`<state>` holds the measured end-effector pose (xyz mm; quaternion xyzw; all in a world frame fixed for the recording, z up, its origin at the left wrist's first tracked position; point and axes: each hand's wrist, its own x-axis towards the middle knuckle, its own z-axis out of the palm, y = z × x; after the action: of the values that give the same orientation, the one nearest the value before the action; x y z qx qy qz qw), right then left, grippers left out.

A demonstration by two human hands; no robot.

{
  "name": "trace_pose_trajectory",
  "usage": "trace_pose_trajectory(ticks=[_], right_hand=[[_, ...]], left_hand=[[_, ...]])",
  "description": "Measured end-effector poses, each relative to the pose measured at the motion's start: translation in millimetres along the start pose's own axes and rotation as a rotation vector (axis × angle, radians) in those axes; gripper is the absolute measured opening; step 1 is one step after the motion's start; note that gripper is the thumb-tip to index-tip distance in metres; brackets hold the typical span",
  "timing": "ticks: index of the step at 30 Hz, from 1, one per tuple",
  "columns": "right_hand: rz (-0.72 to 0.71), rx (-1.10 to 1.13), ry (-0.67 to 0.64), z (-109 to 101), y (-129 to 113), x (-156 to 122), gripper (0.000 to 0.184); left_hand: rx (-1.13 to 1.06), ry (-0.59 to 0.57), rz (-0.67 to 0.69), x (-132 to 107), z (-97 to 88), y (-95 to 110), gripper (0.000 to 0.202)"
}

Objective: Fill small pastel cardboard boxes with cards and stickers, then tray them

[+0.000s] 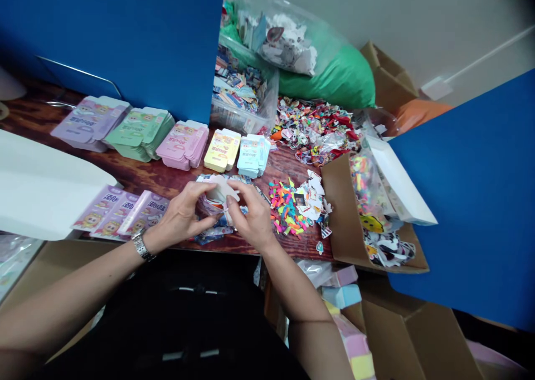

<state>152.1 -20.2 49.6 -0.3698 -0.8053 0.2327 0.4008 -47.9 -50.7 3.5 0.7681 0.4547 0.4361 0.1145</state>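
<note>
Both hands are at a small printed carton with its pale flap up, near the table's front edge. My left hand grips the carton from the left, thumb below and index finger at the flap. On the other side my right hand pinches the flap's right edge between thumb and fingers. Something orange shows inside the carton's mouth; the rest is hidden by the fingers. Blue-and-white packets lie beneath the hands. Just right of them are a heap of colourful balloons and white paper cutouts.
Stacks of flat cartons, purple, green, pink, yellow and blue, line the back. Purple boxes lie left. A cardboard box stands right, before a pile of trinkets and a blue partition.
</note>
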Motion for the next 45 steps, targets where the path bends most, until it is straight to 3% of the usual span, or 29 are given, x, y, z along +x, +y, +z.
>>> trace_pose_trajectory(ticks=[4,7,11,15,21,26,30,34,40,45], right_hand=[[-0.038,-0.055,0.039,0.8,-2.3,-0.6,0.026],[-0.079,0.013,0.011,0.6,-4.2,0.4,0.025],[0.061,0.163,-0.074,-1.4,-7.6,4.8,0.018],[0.182,0.179,-0.036,0.8,-9.0,8.4,0.022],[0.038,0.045,-0.008,5.3,-11.6,7.9,0.025],[0.037,-0.032,0.042,20.4,-13.0,-6.6,0.035],[-0.006,-0.086,0.106,40.4,-7.0,-19.9,0.048],[-0.049,-0.094,0.063,46.2,2.2,-25.6,0.049],[-0.022,0.088,0.003,45.0,3.1,-22.9,0.040],[-0.013,0.193,-0.209,83.0,-0.9,-17.0,0.038]], left_hand=[[-0.007,0.014,0.002,1.6,0.8,0.2,0.059],[0.011,0.025,-0.021,-0.5,1.8,-0.1,0.067],[0.064,0.005,-0.099,-2.7,0.8,0.0,0.088],[0.112,-0.047,-0.100,-0.9,0.9,2.3,0.087],[0.274,-0.076,-0.091,-2.1,5.3,3.3,0.097],[0.471,-0.070,-0.071,-1.2,5.0,3.2,0.106],[0.496,-0.107,-0.063,1.9,2.7,3.9,0.105],[0.460,-0.147,-0.093,1.7,1.4,7.5,0.102],[0.355,-0.250,-0.146,-25.6,-21.7,20.9,0.096],[0.576,-0.255,-0.244,-59.9,-55.5,18.6,0.083]])
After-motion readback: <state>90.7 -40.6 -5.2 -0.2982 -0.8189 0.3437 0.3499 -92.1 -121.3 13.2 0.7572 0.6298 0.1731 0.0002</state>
